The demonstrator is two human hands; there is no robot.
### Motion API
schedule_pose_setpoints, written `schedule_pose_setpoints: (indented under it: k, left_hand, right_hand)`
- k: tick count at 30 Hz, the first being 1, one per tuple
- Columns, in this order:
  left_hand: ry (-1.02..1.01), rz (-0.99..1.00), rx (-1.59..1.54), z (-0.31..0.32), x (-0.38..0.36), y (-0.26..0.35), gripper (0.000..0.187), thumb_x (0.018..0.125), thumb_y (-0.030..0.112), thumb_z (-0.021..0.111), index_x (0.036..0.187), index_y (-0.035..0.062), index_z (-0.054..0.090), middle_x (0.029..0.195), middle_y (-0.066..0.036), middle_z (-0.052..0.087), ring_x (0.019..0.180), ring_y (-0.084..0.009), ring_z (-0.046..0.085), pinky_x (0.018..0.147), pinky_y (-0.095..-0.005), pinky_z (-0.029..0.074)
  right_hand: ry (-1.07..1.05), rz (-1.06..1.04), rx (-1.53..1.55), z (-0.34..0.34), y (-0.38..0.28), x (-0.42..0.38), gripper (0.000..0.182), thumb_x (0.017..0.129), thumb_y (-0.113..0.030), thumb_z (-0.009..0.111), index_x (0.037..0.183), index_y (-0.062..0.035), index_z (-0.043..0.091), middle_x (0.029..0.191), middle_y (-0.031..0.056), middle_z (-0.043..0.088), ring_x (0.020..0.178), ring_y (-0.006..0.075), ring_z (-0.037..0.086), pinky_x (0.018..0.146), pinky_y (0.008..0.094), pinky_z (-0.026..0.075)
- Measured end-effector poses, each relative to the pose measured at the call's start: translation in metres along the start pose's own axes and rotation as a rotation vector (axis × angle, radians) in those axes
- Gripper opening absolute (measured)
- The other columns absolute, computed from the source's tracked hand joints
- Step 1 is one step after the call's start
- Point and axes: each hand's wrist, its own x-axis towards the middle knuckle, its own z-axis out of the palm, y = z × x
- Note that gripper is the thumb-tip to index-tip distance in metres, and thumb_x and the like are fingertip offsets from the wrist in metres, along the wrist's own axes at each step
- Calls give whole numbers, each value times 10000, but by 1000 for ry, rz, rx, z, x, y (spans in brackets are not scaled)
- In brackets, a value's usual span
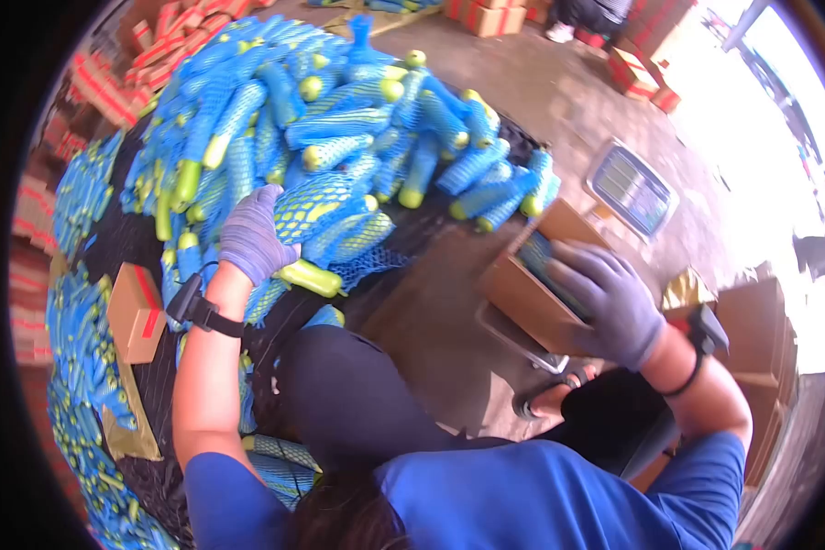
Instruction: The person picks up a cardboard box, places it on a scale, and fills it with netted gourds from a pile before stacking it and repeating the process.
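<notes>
My left hand [255, 235], in a grey-purple knit glove, is at the near side of a big pile of zucchini [339, 124] in blue foam netting. Its thumb and fingers close around the end of one netted zucchini [313, 205]. Just below the thumb a zucchini [310, 277] shows a bare green end. My right hand [610, 302], gloved too and slightly blurred, is over the open cardboard box [513, 286], its fingers stretched out across the opening. Something in blue netting [536, 255] lies inside, partly hidden by that hand.
The box rests on a scale platform [522, 339], with its display [631, 190] behind. Taped cartons [136, 313] stand on the left, and more boxes [752, 325] on the right. Further netted zucchini [87, 367] line the left edge. A person [591, 16] sits at the far back.
</notes>
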Motion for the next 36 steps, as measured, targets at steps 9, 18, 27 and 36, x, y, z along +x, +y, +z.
schedule_pose_setpoints:
  k: [9,18,27,36]
  left_hand:
    - [75,984,-100,-49,-36,294,616,585,205,803,1131,67,553,1057,-118,600,1011,-323,588,914,-432,463]
    - [-113,623,-147,28,-8,298,858,734,399,798,1427,51,431,1373,-222,493,1316,-387,443,1125,-462,347]
    - [-319,671,-222,59,16,281,733,804,376,750,1365,-18,490,1320,-247,546,1255,-381,504,1094,-430,391]
    - [-387,579,-265,55,26,269,758,821,387,744,1403,-9,462,1366,-255,521,1291,-393,484,1108,-428,384]
  right_hand:
    - [-197,398,291,2,23,-9,881,695,-378,827,1414,-45,443,1152,172,660,1050,310,664,916,396,527]
    - [-605,899,780,93,141,-100,620,727,-441,800,1208,-71,678,1055,96,713,933,207,692,835,356,554]
    - [-977,708,270,165,144,-96,659,765,-567,699,1211,-81,689,1130,96,710,1010,251,683,876,418,529]
    - [-722,603,84,108,131,-85,396,836,-428,624,793,-60,762,766,133,701,715,320,678,650,422,537]
